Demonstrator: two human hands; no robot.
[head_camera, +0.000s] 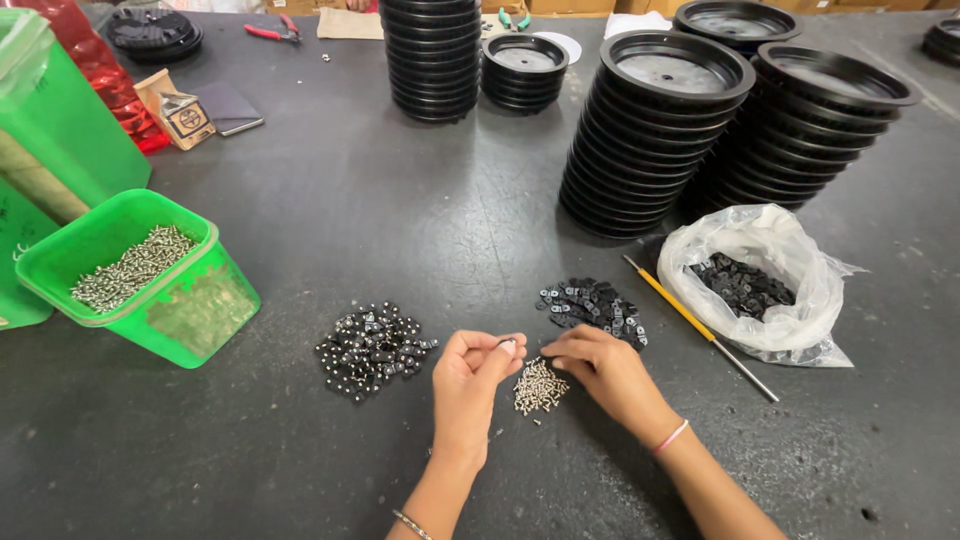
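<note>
A small black plastic clip (509, 344), apparently with a screw in it, sits pinched between the left hand's (470, 385) closed thumb and forefinger. The right hand (600, 365) curls its fingertips over a little pile of silver screws (538, 386), perhaps gripping one. Unassembled black clips (592, 303) lie just beyond. Holding the clip level should keep the screw straight.

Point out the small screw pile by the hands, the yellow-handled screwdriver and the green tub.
small screw pile (538, 387), head view, middle of the heap.
yellow-handled screwdriver (675, 305), head view, on the yellow handle.
green tub (190, 305), head view, front wall.
</note>
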